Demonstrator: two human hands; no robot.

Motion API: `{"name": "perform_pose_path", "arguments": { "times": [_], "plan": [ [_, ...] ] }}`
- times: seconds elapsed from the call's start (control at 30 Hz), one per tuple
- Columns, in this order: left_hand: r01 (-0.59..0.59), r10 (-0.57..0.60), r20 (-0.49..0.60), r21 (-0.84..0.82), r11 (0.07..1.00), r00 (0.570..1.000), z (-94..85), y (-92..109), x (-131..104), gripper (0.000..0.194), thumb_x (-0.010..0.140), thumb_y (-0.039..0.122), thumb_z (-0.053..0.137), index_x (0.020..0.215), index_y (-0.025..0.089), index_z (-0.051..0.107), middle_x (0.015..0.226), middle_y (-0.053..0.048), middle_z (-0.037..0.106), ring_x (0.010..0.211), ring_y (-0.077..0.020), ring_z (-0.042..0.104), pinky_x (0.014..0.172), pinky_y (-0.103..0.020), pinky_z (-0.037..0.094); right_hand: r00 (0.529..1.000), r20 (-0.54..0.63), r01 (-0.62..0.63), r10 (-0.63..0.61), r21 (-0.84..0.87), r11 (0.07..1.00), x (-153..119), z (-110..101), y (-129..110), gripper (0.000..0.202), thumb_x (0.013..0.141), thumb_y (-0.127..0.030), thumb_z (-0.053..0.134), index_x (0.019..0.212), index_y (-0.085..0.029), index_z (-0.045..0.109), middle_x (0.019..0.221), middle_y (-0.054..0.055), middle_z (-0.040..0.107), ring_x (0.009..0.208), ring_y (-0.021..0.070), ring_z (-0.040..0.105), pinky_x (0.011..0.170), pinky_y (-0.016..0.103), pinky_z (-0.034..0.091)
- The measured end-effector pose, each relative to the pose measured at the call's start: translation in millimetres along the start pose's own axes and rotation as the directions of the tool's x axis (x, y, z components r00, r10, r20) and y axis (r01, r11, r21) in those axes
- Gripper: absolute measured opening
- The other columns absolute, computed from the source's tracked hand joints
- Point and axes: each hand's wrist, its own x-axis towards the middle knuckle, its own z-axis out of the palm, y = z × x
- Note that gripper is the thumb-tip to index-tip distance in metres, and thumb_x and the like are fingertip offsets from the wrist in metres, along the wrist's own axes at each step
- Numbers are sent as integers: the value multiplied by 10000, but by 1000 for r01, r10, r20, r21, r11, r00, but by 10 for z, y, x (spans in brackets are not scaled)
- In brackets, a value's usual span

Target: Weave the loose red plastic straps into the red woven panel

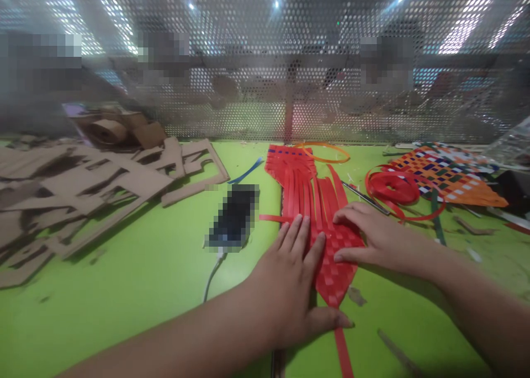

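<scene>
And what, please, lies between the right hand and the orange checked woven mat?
The head view shows a slim metal tool, then a coiled red strip.

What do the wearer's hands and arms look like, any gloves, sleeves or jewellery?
Left hand and right hand are both bare: no gloves, no rings visible. Left forearm and right forearm show no sleeve, watch, bracelet, cable or marking in view. Upper arms are out of frame.

The only view comes from the person's head, close above the bench [144, 289], facing forward and down past both hands to the perforated metal screen [248, 102] behind.
</scene>
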Motion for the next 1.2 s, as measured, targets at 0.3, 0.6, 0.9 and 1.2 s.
{"name": "perform_pose_path", "arguments": {
  "times": [0.3,0.6,0.9,1.2],
  "plan": [
    [27,-26,-35,15,1000,999,8,-31,6,1336,785,1076,277,1750,155,204,1781,-292,51,1653,-485,-32,1323,-693,101,998,59,-14,11,42,999,24,-81,-31,585,896,-694,747,1271,-252,671,1321,131,661,1227,353,635,1066,512,513],
    [17,-8,-200,43,999,980,-187,-172,137,1005,866,965,487,1393,124,648,1338,-197,640,1280,-417,582,1150,-635,463,998,55,-38,36,48,998,29,-101,-35,658,833,-688,808,1295,-234,690,1342,141,667,1254,370,629,1096,523,502],
    [164,-119,-276,148,975,954,-196,-297,258,747,947,809,573,1215,115,640,1246,-179,626,1170,-383,577,1063,-595,499,998,61,-31,28,53,998,45,-72,23,674,831,-752,783,1274,-253,691,1332,137,680,1219,369,646,1086,529,497],
    [162,-78,-283,285,945,956,-160,-286,247,870,999,852,392,1275,64,635,1271,-222,638,1186,-400,590,1070,-590,489,996,88,-21,12,103,994,39,-143,35,692,792,-741,819,1267,-254,693,1330,128,689,1226,366,636,1070,535,521]
  ]
}}
